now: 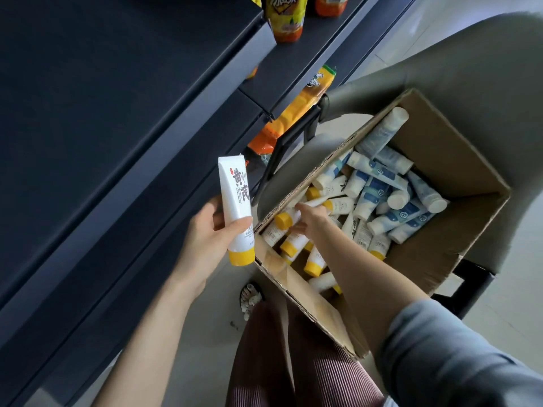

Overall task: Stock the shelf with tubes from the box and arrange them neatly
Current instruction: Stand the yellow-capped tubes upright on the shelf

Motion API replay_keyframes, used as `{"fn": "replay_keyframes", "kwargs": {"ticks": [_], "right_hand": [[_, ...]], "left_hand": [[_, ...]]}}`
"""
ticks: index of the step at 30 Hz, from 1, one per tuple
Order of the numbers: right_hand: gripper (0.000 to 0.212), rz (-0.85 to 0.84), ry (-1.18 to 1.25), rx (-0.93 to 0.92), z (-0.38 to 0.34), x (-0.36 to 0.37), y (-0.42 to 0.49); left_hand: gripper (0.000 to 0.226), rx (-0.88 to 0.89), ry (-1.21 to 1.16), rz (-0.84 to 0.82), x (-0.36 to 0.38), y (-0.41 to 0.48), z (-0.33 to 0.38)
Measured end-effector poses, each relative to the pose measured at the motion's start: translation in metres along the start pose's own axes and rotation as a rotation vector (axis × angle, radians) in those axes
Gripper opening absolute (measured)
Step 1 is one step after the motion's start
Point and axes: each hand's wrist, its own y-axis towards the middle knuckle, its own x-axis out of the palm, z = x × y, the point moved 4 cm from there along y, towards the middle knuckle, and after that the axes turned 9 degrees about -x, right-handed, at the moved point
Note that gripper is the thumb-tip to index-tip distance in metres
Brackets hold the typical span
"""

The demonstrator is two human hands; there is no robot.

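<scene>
An open cardboard box point(458, 218) rests on a grey chair and holds several white tubes, some with yellow caps point(293, 243), others blue and white point(379, 189). My left hand point(205, 236) is shut on a white tube with a yellow cap point(236, 207), held cap down in front of the dark shelf point(97, 118). My right hand point(308, 217) reaches into the box's near left corner, with its fingers closing on a yellow-capped tube there; the grip itself is partly hidden.
The dark shelf unit fills the left side. Orange and yellow snack bags point(305, 104) lie on a lower shelf, with more point(283, 17) at the top. The grey chair point(440, 77) holds the box. My foot point(249, 298) stands on the floor below.
</scene>
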Motion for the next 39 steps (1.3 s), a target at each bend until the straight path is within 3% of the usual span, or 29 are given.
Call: {"fn": "replay_keyframes", "kwargs": {"ticks": [3, 9, 12, 16, 20, 31, 39], "right_hand": [[0.061, -0.036, 0.146, -0.022, 0.006, -0.008, -0.015], [0.026, -0.258, 0.261, -0.132, 0.009, -0.043, -0.072], [0.026, -0.386, 0.287, -0.196, 0.006, -0.057, -0.107], [0.039, -0.44, 0.186, -0.36, -0.003, -0.065, -0.154], [0.038, -0.538, 0.162, -0.524, -0.015, -0.055, -0.209], [0.047, -0.758, -0.075, -1.025, -0.06, -0.006, -0.369], [0.049, -0.9, -0.157, -1.314, -0.073, 0.022, -0.466]], "left_hand": [[0.044, -0.007, -0.002, -0.016, 0.002, -0.004, -0.001], [0.021, -0.057, -0.163, -0.061, 0.004, -0.027, 0.005], [0.017, -0.027, -0.22, -0.053, 0.0, -0.043, 0.012], [0.018, 0.076, -0.225, -0.057, -0.018, -0.072, 0.018], [0.028, 0.182, -0.19, -0.022, -0.043, -0.109, 0.02], [0.02, 0.599, -0.185, 0.167, -0.133, -0.24, 0.047], [0.04, 0.852, -0.302, 0.273, -0.193, -0.338, 0.041]]}}
